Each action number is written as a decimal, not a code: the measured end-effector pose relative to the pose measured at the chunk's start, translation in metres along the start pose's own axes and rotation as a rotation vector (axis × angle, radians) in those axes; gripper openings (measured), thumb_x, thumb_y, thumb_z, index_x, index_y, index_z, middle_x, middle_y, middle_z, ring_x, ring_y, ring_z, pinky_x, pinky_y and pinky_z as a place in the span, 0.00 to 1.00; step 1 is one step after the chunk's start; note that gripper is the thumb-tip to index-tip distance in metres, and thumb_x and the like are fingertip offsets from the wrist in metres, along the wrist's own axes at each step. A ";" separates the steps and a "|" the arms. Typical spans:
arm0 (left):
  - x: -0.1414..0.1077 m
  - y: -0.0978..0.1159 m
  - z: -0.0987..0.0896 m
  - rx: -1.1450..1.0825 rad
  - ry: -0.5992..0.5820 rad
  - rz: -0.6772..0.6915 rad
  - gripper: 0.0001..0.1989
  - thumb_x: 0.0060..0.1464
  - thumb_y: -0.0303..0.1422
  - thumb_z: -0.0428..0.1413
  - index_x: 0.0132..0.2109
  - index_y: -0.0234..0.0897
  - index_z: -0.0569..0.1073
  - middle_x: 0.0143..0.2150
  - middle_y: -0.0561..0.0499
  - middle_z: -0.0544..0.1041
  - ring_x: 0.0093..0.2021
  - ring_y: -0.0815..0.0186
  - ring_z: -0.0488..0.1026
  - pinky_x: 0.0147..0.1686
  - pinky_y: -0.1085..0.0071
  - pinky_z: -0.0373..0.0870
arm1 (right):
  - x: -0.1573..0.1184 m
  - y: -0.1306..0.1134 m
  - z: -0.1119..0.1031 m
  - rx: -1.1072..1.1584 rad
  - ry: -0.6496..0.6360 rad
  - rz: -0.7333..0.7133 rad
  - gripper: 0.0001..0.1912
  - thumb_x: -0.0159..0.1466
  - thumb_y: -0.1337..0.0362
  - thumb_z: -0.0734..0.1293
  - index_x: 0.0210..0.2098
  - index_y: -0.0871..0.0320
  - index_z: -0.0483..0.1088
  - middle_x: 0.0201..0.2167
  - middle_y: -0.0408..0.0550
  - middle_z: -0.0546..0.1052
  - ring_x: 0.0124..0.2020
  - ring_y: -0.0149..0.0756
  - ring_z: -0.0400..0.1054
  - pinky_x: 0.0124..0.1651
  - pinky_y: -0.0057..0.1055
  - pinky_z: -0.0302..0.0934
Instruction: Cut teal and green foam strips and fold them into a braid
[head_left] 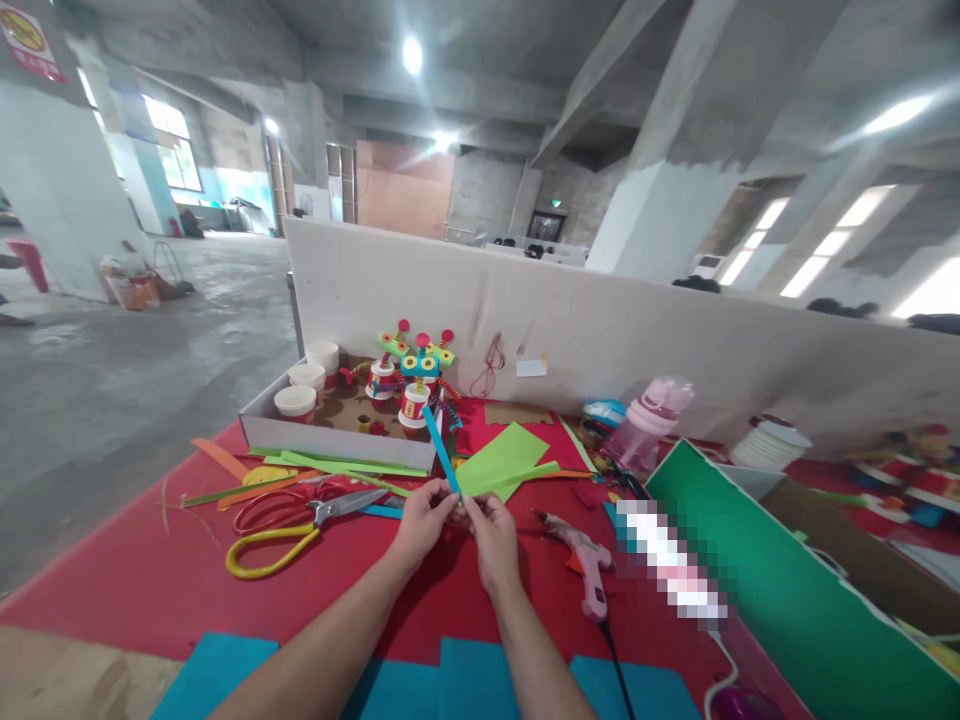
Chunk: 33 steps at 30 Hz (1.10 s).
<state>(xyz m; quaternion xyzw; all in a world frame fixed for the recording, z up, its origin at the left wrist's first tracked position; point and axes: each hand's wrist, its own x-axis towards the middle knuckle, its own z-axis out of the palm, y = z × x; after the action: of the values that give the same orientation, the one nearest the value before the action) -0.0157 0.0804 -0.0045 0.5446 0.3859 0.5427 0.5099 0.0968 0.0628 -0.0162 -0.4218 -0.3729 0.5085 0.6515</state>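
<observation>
Between my two hands, over the red table covering, is a narrow blue paper strip (441, 448) that slants up and to the left. My left hand (426, 518) pinches its lower end. The fingertips of my right hand (489, 530) press on the same end, almost touching the left ones. Left of my hands lie yellow-handled scissors (271, 552) and a red-handled pair (262, 508). A pink glue gun (585, 565) rests to the right. Green paper (506, 458) lies just beyond the strip.
A shallow box (330, 440) at the back holds paper cups (295, 402) and several paper-cup robot figures (416, 400). Blue sheets (480, 675) lie along the near edge. A pink bottle (656, 420) and a green board (739, 560) stand right. The glue gun's cord (616, 665) runs toward me.
</observation>
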 end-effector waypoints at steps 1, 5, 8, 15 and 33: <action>0.000 -0.001 0.000 0.024 0.008 0.010 0.12 0.49 0.40 0.57 0.27 0.36 0.67 0.23 0.55 0.70 0.25 0.69 0.68 0.27 0.74 0.65 | 0.000 0.000 -0.001 -0.015 0.005 -0.004 0.14 0.52 0.55 0.72 0.28 0.58 0.69 0.23 0.41 0.75 0.26 0.33 0.70 0.34 0.31 0.66; 0.001 -0.002 -0.004 0.173 0.056 0.055 0.12 0.50 0.38 0.56 0.26 0.36 0.66 0.20 0.57 0.66 0.23 0.71 0.63 0.25 0.75 0.60 | 0.005 -0.005 -0.006 -0.055 0.093 -0.042 0.15 0.52 0.53 0.72 0.26 0.58 0.68 0.20 0.40 0.73 0.25 0.31 0.69 0.33 0.28 0.64; 0.002 -0.002 -0.007 0.237 0.056 0.061 0.11 0.49 0.38 0.56 0.25 0.36 0.66 0.20 0.57 0.64 0.22 0.71 0.61 0.24 0.75 0.57 | 0.012 -0.013 -0.014 -0.022 0.174 -0.078 0.15 0.51 0.54 0.73 0.27 0.58 0.67 0.20 0.39 0.71 0.24 0.30 0.69 0.32 0.27 0.63; 0.001 0.002 -0.010 0.227 -0.011 0.016 0.13 0.49 0.40 0.56 0.25 0.37 0.65 0.18 0.58 0.63 0.21 0.71 0.59 0.23 0.75 0.54 | 0.026 -0.042 -0.039 0.102 0.353 -0.224 0.17 0.50 0.54 0.72 0.28 0.59 0.66 0.20 0.38 0.70 0.23 0.28 0.67 0.34 0.28 0.66; -0.003 0.019 -0.003 -0.054 -0.034 -0.077 0.15 0.42 0.42 0.63 0.26 0.35 0.69 0.20 0.55 0.71 0.23 0.70 0.68 0.26 0.74 0.63 | 0.003 -0.016 0.000 -0.072 -0.062 -0.042 0.14 0.49 0.58 0.73 0.30 0.60 0.72 0.23 0.42 0.76 0.25 0.32 0.70 0.32 0.30 0.67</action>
<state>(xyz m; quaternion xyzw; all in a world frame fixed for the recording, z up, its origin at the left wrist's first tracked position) -0.0218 0.0742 0.0131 0.5243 0.3830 0.5238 0.5514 0.1032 0.0633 -0.0009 -0.4208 -0.4199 0.4938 0.6346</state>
